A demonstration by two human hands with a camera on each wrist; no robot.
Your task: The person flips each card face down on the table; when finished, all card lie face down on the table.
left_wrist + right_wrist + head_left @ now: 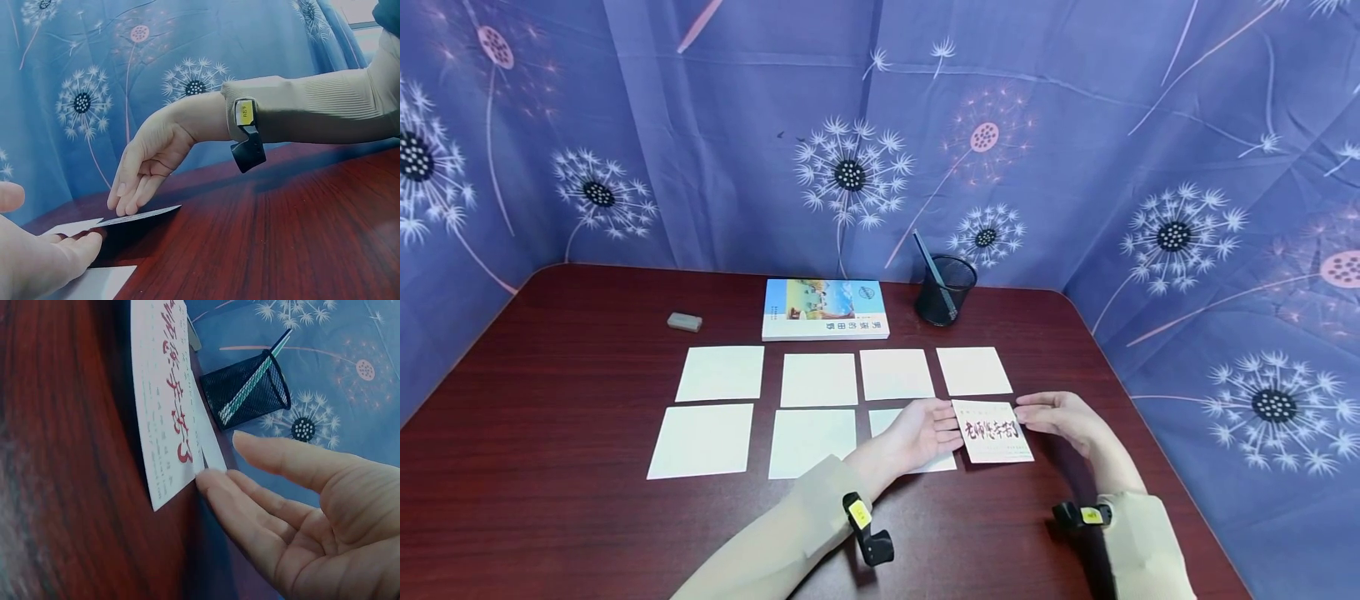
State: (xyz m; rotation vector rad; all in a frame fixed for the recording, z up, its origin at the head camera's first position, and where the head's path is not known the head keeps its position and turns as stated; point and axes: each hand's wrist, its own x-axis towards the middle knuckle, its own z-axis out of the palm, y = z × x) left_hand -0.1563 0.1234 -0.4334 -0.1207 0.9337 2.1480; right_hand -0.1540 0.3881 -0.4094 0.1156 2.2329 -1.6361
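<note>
From the head camera, a white square card printed with red brush characters lies on the dark red wooden table, in front of the black mesh pen cup, with one hand on each side of it. The left hand has straight fingers meeting the card's left edge; the right hand has straight fingers meeting its right edge. Left of the card lie seven blank white paper squares: four in the far row, three in the near row, the nearest of those partly covered by the left hand. Beyond them are one white book with a picture cover and one small grey eraser. One dark pen stands in the cup.

The left wrist camera alone shows the card lifted at its right edge, tilted off the table, the right hand's fingertips touching it. The left hand is cut off at the corner; its grip is hard to judge.

The right wrist camera shows the card's printed face close up, small print unreadable, and the right hand flat, fingers extended under the card's edge.
</note>
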